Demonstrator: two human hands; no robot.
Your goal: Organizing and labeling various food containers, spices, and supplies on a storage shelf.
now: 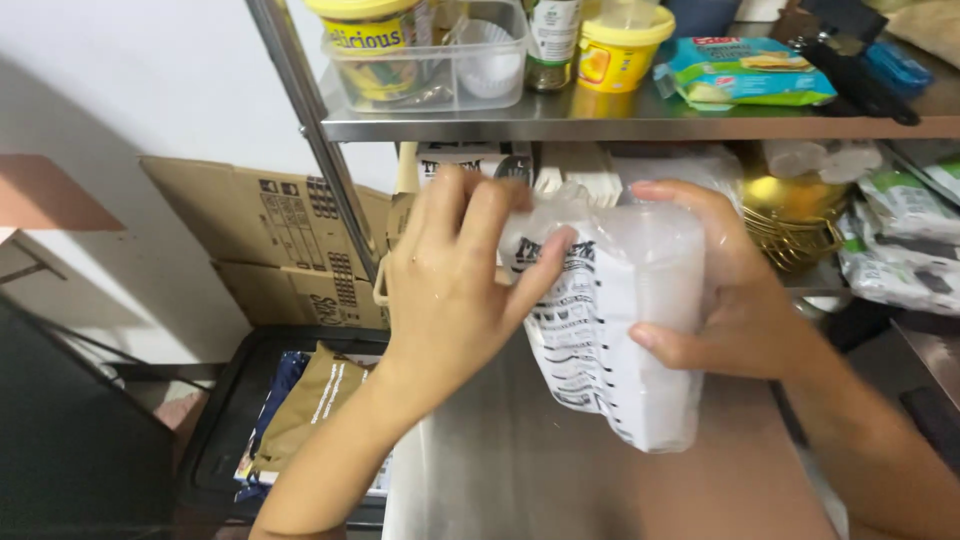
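Both hands hold a clear plastic bag (610,330) with black print, up above the steel table (520,470) near its back edge. The bag seems to hold a stack of clear containers, though the plastic is too cloudy to be sure. The right hand (730,290) wraps the bag's right side, fingers curled round the top and the thumb pressed against the front lower down. The left hand (455,280) is at the bag's top left corner, fingers bent and pinching the gathered plastic there, thumb lying across the print.

Behind the hands, a steel shelf (620,125) carries a yellow tub (615,45), a clear bin (440,65) and a blue-green packet (750,70). Under the shelf's right end sits a gold wire basket (795,235). Left of the table, flattened cardboard boxes (270,240) lean on the wall, and a black crate (225,420) on the floor holds a brown packet (315,405).
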